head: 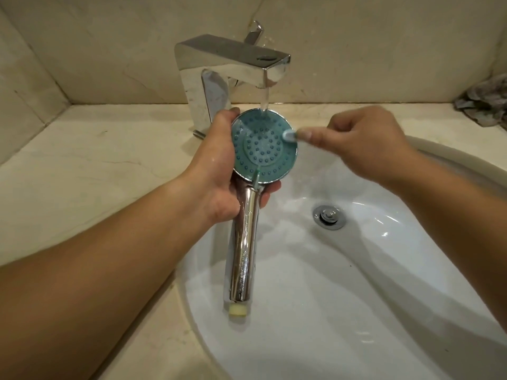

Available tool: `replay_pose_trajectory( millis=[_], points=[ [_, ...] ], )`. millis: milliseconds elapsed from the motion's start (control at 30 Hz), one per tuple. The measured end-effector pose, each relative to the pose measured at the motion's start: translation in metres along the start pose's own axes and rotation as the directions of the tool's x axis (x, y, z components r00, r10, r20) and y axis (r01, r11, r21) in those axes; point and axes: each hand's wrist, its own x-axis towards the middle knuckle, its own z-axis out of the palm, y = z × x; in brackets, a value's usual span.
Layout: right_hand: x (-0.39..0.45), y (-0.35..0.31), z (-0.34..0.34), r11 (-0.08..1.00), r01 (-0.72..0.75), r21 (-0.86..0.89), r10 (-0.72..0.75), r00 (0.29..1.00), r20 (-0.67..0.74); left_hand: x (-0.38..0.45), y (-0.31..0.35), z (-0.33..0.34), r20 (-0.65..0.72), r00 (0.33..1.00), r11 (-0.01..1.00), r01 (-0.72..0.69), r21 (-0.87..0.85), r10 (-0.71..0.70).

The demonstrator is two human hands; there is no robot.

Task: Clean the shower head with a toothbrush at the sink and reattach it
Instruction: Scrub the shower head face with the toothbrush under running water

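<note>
scrubbing step in hand: left hand point(219, 171) grasps shower head point(264, 145) at neck, face up under tap stream point(265, 98), over sink point(356, 283) far-left rim. right hand point(365, 145) pinches toothbrush point(290, 136), bristles at face's right edge. next: sweep across nozzles, then reattach. open basin room near and right; faucet point(227, 67) crowds far side.

Two bare arms are seen. No sleeves are worn on them. The left hand point(219, 171) and the right hand point(365, 144) are bare too, with short nails.
</note>
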Motion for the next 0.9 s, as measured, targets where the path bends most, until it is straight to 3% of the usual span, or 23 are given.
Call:
replay_pose_trajectory(
  millis=[100, 200, 333, 467, 600, 700, 833, 900],
  points=[
    [-0.006, 0.001, 0.004, 0.999, 0.006, -0.043, -0.002, 0.995, 0.102, 0.0, 0.0, 0.0, 0.001, 1.0, 1.0, -0.006, 0.0, 0.006],
    [0.001, 0.002, 0.0, 1.0, 0.001, 0.013, -0.001, 1.0, -0.03, 0.0, 0.0, 0.0, 0.007, 1.0, 1.0, -0.006, -0.013, 0.006],
    [-0.009, 0.004, 0.004, 0.999, 0.008, -0.042, -0.002, 0.991, 0.135, 0.0, -0.001, 0.0, 0.006, 1.0, 1.0, -0.01, -0.014, 0.01],
    [0.001, 0.006, 0.003, 1.0, -0.002, 0.028, 0.003, 1.0, -0.025, 0.001, 0.0, -0.001, 0.015, 1.0, 1.0, -0.007, -0.02, 0.008],
    [-0.007, 0.005, 0.007, 0.999, 0.019, -0.037, -0.014, 0.992, 0.125, 0.0, 0.0, -0.001, 0.005, 1.0, 1.0, -0.012, 0.004, 0.012],
    [0.001, 0.007, 0.004, 0.999, 0.003, 0.038, -0.002, 1.0, -0.024, -0.002, 0.001, -0.001, 0.006, 1.0, 1.0, -0.003, -0.015, 0.003],
    [-0.01, 0.007, 0.009, 0.998, 0.027, -0.051, -0.019, 0.989, 0.145, -0.002, 0.0, 0.0, 0.012, 1.0, 1.0, -0.01, -0.005, 0.01],
    [-0.007, 0.006, 0.008, 1.0, 0.015, -0.001, -0.015, 0.998, 0.064, -0.003, 0.001, 0.001, 0.01, 1.0, 1.0, -0.014, -0.003, 0.014]
  ],
)
